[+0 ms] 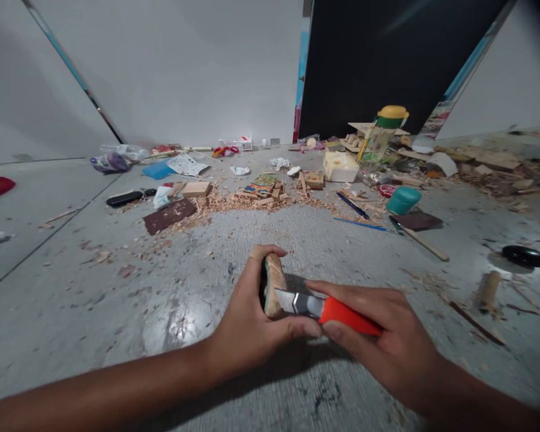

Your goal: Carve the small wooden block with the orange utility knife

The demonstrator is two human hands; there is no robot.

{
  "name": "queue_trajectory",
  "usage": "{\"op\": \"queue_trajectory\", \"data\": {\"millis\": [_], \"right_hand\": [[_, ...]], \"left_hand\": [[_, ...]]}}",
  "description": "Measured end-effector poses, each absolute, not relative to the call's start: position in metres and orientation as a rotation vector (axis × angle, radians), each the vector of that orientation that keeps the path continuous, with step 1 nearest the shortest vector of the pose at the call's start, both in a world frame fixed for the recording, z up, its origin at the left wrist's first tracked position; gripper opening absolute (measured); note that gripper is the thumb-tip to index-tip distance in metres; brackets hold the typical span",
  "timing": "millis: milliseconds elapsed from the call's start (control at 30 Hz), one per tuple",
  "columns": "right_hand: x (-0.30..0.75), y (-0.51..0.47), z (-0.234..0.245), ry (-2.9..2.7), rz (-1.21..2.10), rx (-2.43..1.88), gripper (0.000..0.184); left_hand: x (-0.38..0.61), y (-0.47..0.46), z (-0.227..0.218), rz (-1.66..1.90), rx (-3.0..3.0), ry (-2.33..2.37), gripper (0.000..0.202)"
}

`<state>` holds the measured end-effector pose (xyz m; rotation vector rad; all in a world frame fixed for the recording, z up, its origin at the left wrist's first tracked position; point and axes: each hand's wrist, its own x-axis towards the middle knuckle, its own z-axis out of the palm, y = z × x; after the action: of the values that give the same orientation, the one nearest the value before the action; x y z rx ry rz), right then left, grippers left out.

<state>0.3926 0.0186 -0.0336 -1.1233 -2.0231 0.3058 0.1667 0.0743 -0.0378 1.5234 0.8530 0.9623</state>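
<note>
My left hand (252,318) is wrapped around a small rounded piece of wood (275,288), holding it upright just above the grey floor. My right hand (378,336) grips a knife by its orange handle (348,316). The steel blade (292,301) lies against the side of the wood piece, with its tip near my left thumb. Both hands are close together at the lower middle of the view.
Wood shavings and small blocks (261,201) litter the floor ahead. Nearby lie a brown sandpaper sheet (169,215), a teal cup (403,200), a blue pencil (360,225), a wooden stick (425,243), a black disc (525,256) and a yellow-lidded jar (387,129) by the dark panel.
</note>
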Motion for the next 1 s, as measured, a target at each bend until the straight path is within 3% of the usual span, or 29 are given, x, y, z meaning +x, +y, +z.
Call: {"op": "queue_trajectory", "data": {"millis": [400,733,1000], "right_hand": [[0.394,0.02,-0.035,-2.013,0.565,-1.173,0.037],[0.393,0.019,-0.031,-2.031,0.122,-1.113,0.034],[0.398,0.023,-0.028,-1.956,0.088,-1.152,0.034]], "left_hand": [[0.161,0.079,-0.049,0.969,1.675,0.888,0.097],[0.169,0.072,-0.036,0.955,1.611,1.005,0.079],[0.166,0.074,-0.034,1.002,1.676,1.075,0.072]]}}
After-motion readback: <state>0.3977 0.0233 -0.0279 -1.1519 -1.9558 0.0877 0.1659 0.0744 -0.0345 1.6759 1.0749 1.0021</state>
